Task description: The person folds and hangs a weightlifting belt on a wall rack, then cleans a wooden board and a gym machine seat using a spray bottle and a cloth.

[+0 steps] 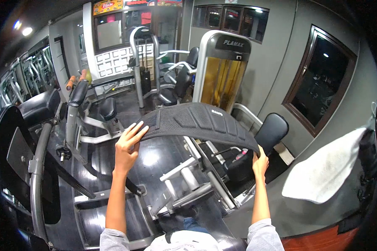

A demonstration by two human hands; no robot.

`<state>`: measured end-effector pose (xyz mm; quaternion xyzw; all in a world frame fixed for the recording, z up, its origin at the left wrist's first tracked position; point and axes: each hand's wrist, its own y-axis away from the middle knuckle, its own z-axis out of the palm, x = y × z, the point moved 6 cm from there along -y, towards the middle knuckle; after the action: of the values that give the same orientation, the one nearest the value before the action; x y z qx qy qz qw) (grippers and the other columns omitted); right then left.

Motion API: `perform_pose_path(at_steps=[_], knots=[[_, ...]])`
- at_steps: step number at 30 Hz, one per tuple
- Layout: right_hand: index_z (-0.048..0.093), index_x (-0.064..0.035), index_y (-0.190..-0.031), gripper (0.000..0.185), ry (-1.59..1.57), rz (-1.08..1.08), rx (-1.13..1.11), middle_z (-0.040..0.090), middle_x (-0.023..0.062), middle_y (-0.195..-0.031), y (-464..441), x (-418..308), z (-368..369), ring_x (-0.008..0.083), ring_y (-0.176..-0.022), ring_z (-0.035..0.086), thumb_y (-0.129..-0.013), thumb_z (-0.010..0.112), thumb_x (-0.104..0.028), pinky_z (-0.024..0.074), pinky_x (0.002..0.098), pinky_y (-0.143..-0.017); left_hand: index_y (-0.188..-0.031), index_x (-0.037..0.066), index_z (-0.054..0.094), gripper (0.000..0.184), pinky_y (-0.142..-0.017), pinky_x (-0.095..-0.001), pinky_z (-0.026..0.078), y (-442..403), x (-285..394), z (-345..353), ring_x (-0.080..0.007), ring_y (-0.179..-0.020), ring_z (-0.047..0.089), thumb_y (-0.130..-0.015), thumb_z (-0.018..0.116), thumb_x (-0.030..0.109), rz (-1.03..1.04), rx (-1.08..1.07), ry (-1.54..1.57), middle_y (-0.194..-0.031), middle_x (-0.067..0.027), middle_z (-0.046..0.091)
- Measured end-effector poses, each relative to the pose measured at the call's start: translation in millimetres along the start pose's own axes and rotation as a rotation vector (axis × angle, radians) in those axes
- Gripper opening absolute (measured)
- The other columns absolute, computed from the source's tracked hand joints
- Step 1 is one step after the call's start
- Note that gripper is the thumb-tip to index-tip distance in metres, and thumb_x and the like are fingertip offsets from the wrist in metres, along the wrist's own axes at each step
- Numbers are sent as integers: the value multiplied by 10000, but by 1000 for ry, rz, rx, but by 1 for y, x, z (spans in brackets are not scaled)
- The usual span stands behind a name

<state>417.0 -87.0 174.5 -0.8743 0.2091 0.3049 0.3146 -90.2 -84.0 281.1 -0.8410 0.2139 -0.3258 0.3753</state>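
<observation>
Left hand and right hand clamped on opposite ends of a curved black fabric belt, hanging white cloth right of the grip

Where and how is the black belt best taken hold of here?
Probably by both ends of the black belt, from its outer sides, as the left hand and right hand hold it. It is a long, wide band, arched with its middle raised and ends lower, so gripping both ends should steady it.
</observation>
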Motion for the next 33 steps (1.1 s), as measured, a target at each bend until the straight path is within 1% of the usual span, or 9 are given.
perform_pose_path(at_steps=[2, 4, 8, 11, 15, 19, 22, 26, 33], knots=[[644, -183, -1246, 313, -42, 6, 20, 692, 215, -1081, -5, -11, -24, 419, -1062, 643, -939, 623, -235, 496, 453, -878, -1273, 169, 671, 649, -1044, -375, 450, 2, 7, 0, -310, -1252, 566, -707, 607, -140, 21, -21, 21, -1348, -93, 611], [654, -88, -1205, 505, -52, 62, -50, 688, 239, -1062, -8, -30, -46, 392, -1056, 649, -962, 535, -514, 468, 415, -885, -1307, 162, 647, 665, -1026, -361, 459, 4, 13, 1, -293, -1213, 590, -717, 590, -139, -40, -63, 173, -1363, -93, 596], [620, 45, -1203, 643, -255, 154, -228, 696, 165, -1149, -26, -10, -33, 284, -1106, 629, -936, 572, -538, 453, 386, -922, -1357, 156, 608, 677, -1018, -356, 455, 5, 22, 9, -278, -1224, 568, -728, 576, -92, 14, -118, 218, -1429, -99, 530], [443, 87, -1384, 798, -595, 415, -542, 538, 215, -1394, -8, -6, -14, 440, -1257, 512, -928, 571, -555, 384, 642, -1012, -1371, 155, 598, 707, -1035, -384, 444, 6, 33, 7, -290, -1241, 539, -692, 581, -41, -60, -163, 225, -1480, -108, 479], [579, -36, -1265, 562, -1041, 583, -811, 657, 133, -1240, 31, -22, 18, 275, -1100, 647, -967, 528, -509, 528, 552, -898, -1496, 189, 452, 929, -934, -313, 457, 11, 45, 6, -245, -1139, 532, -590, 627, 82, -91, -117, 324, -1519, -102, 444], [549, -65, -1303, 657, -1258, 713, -849, 633, 136, -1263, 70, -26, 48, 322, -1093, 643, -919, 548, -598, 535, 534, -896, -1590, 207, 222, 1137, -809, -265, 432, 38, 40, 43, -203, -928, 486, -548, 671, 134, -240, -262, 552, -1329, -151, 539], [537, -59, -1297, 680, -1315, 852, -863, 646, 144, -1216, 95, -17, 67, 325, -1046, 658, -916, 530, -623, 560, 503, -850, -1573, 204, 241, 1155, -999, -410, 346, 58, 54, 56, -279, -1075, 425, -509, 691, 198, -297, -265, 383, -1190, -118, 462], [561, -7, -1258, 657, -1424, 943, -897, 667, 153, -1182, 119, -5, 74, 315, -1035, 677, -942, 516, -581, 584, 449, -838, -1556, 193, 233, 1175, -1121, -523, 246, 71, 75, 71, -342, -1294, 345, -509, 756, 287, -350, -282, 589, -1361, -143, 365], [436, 42, -1365, 741, -1560, 1082, -1089, 630, 296, -1168, 160, -26, 65, 474, -989, 665, -966, 442, -582, 614, 468, -750, -1588, 203, 109, 1255, -1173, -431, 235, 86, 115, 100, -342, -1438, 254, -594, 860, 355, -436, -218, 990, -1529, -198, 226]])
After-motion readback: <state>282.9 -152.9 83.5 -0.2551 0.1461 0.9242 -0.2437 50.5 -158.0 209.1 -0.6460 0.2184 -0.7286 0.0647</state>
